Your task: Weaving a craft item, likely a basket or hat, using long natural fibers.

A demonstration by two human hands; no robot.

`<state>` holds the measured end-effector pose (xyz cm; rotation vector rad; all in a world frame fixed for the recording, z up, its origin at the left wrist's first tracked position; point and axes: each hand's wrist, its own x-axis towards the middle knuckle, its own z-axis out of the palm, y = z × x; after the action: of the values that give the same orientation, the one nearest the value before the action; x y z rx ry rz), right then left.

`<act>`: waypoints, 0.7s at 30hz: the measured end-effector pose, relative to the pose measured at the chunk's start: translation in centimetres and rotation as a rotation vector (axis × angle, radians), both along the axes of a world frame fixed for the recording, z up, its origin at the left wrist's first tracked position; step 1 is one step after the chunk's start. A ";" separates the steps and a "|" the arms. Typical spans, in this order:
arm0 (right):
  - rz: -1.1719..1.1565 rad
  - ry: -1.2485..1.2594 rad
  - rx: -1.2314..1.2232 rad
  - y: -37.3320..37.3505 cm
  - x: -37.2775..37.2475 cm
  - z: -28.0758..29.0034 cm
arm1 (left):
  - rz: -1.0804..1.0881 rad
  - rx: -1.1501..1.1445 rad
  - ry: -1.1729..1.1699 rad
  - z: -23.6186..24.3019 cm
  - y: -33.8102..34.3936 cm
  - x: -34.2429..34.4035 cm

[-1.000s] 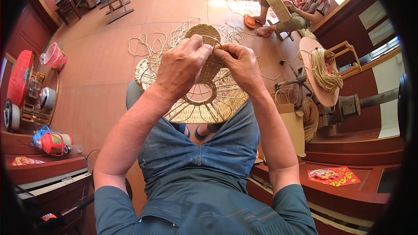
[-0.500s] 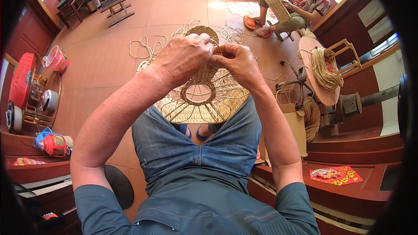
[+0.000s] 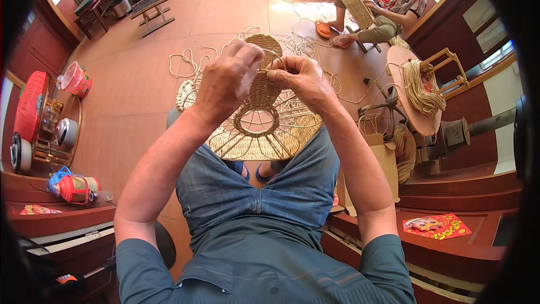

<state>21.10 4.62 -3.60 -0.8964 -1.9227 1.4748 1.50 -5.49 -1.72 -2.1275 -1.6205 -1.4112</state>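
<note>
Between my knees stands a woven straw piece: an upright narrow neck (image 3: 264, 93) with a rounded top, a braided ring (image 3: 256, 121) and thin spokes fanning over a wide woven base (image 3: 247, 149). My right hand (image 3: 302, 80) pinches a strand at the neck's right edge, thumb and forefinger together. To the left of the neck, my left hand (image 3: 229, 79) is closed and a little blurred. A straw cord (image 3: 273, 53) runs in a loop between the two hands, and its end in the left fingers is partly hidden.
Loose cords (image 3: 188, 62) trail over the floor beyond the weaving. At far right, a coil of cord (image 3: 419, 90) hangs over an oval board (image 3: 396, 59) near a cardboard box (image 3: 378, 160). Another person (image 3: 388, 11) sits weaving a straw piece. A low wooden stool (image 3: 149, 8) stands far left.
My left hand has drawn away to the left from the right hand, pulling the cord out between them. My right hand stays at the neck's edge. The other person's hand has lifted.
</note>
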 end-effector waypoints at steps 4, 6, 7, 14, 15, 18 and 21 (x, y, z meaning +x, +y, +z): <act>0.012 0.068 -0.016 -0.4 -0.3 0.1 | 0.081 -0.064 -0.066 -0.8 -2.2 0.2; -0.002 0.046 0.015 -0.3 -0.3 -0.4 | 0.088 -0.054 -0.068 -1.7 -2.6 0.7; -0.016 0.023 0.046 -0.2 -0.3 -0.6 | 0.090 -0.035 -0.022 -2.1 -2.6 0.8; -0.124 0.013 0.170 -1.0 -0.8 -1.3 | 0.120 0.001 0.041 -3.9 -2.6 2.1; -0.126 0.024 0.179 -1.0 -0.8 -1.3 | 0.118 0.000 0.040 -4.0 -2.6 2.2; -0.127 0.035 0.181 -0.8 -0.9 -1.5 | 0.133 0.046 0.080 -4.3 -2.5 2.6; -0.124 0.043 0.184 -0.9 -0.9 -1.4 | 0.114 0.039 -0.037 -4.9 -2.0 2.7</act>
<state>20.15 3.75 -5.01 -0.8761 -1.8998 1.2142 4.24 -7.52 -6.64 -1.9653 -1.6839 -1.4434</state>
